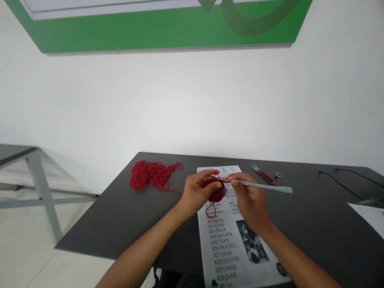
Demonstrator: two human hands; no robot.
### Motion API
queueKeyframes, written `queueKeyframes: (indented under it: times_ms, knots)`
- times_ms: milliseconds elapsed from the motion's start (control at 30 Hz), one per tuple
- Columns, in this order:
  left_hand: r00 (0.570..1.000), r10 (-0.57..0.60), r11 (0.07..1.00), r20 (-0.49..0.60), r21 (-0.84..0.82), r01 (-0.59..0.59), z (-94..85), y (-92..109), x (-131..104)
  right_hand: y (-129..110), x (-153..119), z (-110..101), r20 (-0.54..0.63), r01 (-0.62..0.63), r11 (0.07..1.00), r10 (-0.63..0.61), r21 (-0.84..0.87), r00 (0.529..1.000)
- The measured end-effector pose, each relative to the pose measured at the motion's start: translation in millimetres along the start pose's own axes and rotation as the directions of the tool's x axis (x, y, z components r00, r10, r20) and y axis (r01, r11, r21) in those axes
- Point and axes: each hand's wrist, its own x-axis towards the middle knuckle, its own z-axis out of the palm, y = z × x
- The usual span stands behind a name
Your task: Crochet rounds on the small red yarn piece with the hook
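over dark table (114, 224), fingers (215, 187) partly covering red crochet piece (216, 193)

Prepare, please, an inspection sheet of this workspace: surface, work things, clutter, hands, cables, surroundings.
Surface: dark flat tabletop; damage, nothing seen.
Work things: round dark-red crocheted piece, slim hook with grey handle, red yarn ball with loose tangle beside it, white printed paper sheet.
Clutter: red-handled metal snips, small silver ring, what look like black-framed glasses, white paper at right edge.
Hands: left hand pinches the piece; right hand holds the hook.
Cables: nothing seen on the tabletop.
Surroundings: white wall, green-bordered board, grey-legged table at left, pale floor.
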Motion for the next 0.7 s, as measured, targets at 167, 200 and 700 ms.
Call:
queueKeyframes:
  times_ms: [167,200,700]
  knots:
    - [0.999,-0.027,0.997,0.040,-0.070,0.030,-2.4,-2.9,1.4,1.3,-1.3,-0.1,0.020,0.071,0.997,-0.070,-0.034,0.997]
    - [0.998,-0.034,0.996,0.049,-0.081,0.037,-2.9,-3.6,1.7,1.9,-1.5,-0.3,0.019,0.071,0.997,-0.070,-0.040,0.997]
    - [0.997,-0.030,0.991,0.071,-0.125,0.039,-4.8,-4.8,2.3,-0.2,-1.4,1.7,-0.038,-0.119,0.990,0.122,0.071,0.992]
